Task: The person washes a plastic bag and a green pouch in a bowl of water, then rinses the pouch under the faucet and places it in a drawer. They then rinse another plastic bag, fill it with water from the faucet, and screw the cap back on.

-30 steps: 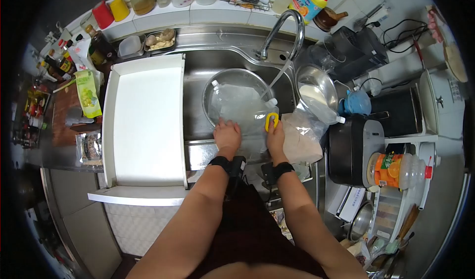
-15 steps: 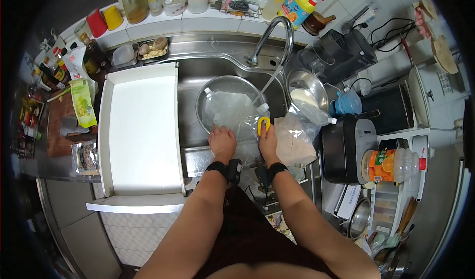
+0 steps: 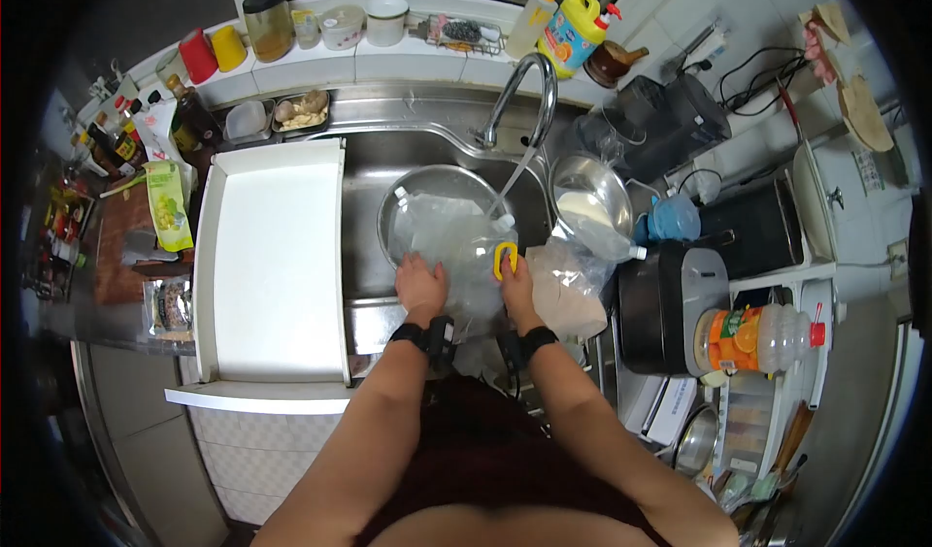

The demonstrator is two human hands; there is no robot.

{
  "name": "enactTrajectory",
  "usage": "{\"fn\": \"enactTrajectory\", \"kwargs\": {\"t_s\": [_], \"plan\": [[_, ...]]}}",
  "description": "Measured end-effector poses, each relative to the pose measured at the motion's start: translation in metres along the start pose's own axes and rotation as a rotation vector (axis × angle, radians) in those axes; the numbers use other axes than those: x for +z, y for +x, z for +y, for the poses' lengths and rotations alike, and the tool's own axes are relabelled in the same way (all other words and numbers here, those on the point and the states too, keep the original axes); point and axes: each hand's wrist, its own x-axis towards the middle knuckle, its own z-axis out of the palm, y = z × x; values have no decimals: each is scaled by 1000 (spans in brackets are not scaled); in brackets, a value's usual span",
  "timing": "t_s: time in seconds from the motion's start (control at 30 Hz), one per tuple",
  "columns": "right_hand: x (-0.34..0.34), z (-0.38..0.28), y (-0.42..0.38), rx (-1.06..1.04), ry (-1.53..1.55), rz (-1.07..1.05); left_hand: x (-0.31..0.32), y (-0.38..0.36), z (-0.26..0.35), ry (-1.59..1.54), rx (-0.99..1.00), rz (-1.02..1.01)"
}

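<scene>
A round metal basin (image 3: 384,219) stands in the sink, with a clear plastic pouch (image 3: 442,215) with a white cap lying in it. Water runs from the curved faucet (image 3: 546,91) into the basin. My right hand (image 3: 517,283) is closed around the yellow handle (image 3: 505,260) of a second clear, white-capped plastic pouch (image 3: 470,270). That pouch spans the space between my hands at the basin's near side. My left hand (image 3: 420,283) lies at the near rim with its fingers bent down onto the see-through plastic; its fingertips are partly hidden.
A large white drawer-like tray (image 3: 277,275) covers the sink's left side. To the right are a metal bowl (image 3: 594,183), a clear bag on brown paper (image 3: 563,299) and a black appliance (image 3: 670,304). Bottles and jars line the ledge behind, including a yellow detergent jug (image 3: 573,37).
The view has shifted slightly, so the whole scene sits a little lower and further left. Both hands keep about the same places at the basin, and water still runs.
</scene>
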Motion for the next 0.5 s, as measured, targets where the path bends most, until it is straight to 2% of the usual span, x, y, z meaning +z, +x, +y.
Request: {"fn": "enactTrajectory", "kwargs": {"t_s": [0.07, 0.1, 0.17, 0.23, 0.27, 0.3, 0.33, 0.37, 0.43, 0.47, 0.5], "plan": [[5, -22, -4, 79, 231, -26, -15, 17, 6, -152, -223, -175], [5, -29, -1, 67, 210, -36, -20, 21, 6, -222, -335, -272], [-5, -36, 8, 56, 160, -62, 2, 31, -2, -395, -370, -222], [-7, -32, 25, 58, 198, 45, 56, 53, -24, -600, -356, -221], [-9, -31, 35, 42, 161, 85, 79, 61, -31, -814, -428, -274], [-13, -28, 47, 26, 123, 127, 78, 66, -28, -827, -455, -308], [-21, -29, 56, -105, -191, 86, 72, 68, -21, -840, -485, -346], [-25, -28, 60, -119, -344, 113, 66, 68, -13, -856, -517, -386], [-23, -79, 52, -150, -649, 163, 65, 70, -5, -1192, -519, -468], [-24, -84, 56, -81, -707, 140, 64, 71, -2, -1360, -516, -504], [-25, -80, 62, -166, -749, 171, 65, 71, -2, -1426, -529, -515]]}}
